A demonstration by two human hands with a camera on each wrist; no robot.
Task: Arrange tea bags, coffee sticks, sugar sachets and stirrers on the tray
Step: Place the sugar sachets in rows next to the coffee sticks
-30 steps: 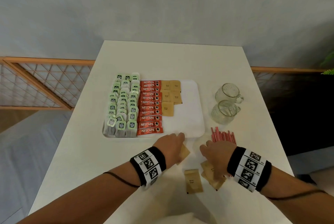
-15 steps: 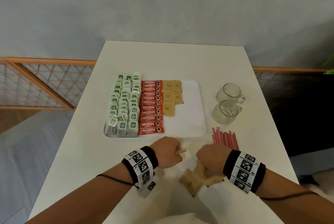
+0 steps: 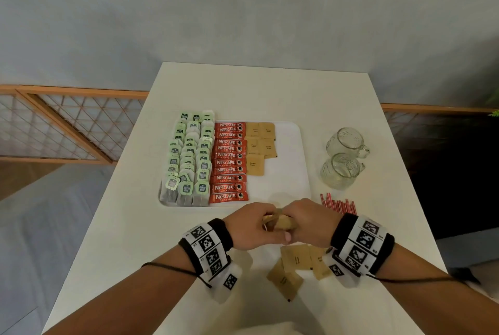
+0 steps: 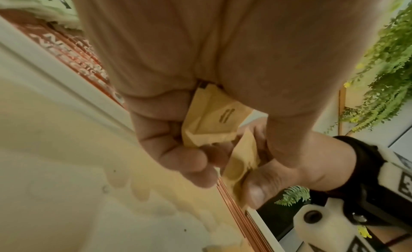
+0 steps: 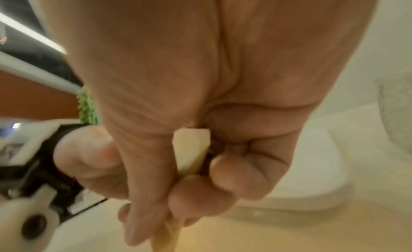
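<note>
A white tray [image 3: 286, 172] holds rows of green tea bags [image 3: 191, 156], red coffee sticks [image 3: 229, 161] and several brown sugar sachets [image 3: 259, 145]. Just in front of the tray my left hand [image 3: 251, 229] and right hand [image 3: 307, 224] meet, both curled round a small bunch of brown sugar sachets [image 3: 279, 222]. The left wrist view shows the crumpled sachets [image 4: 214, 125] between my fingers; in the right wrist view a sachet edge [image 5: 191, 148] sticks out of my fist. Loose sachets [image 3: 297, 267] lie on the table below my hands. Red stirrers [image 3: 340, 203] lie right of the tray.
Two glass mugs [image 3: 343, 161] stand right of the tray, behind the stirrers. The white table [image 3: 259, 91] stretches bare behind the tray. A wooden lattice railing [image 3: 62, 126] runs along the left, and the table's right edge drops to dark floor.
Both hands have lifted from the loose sachets and come together in front of the tray, gripping a bunch of sachets. Several sachets stay on the table beneath them.
</note>
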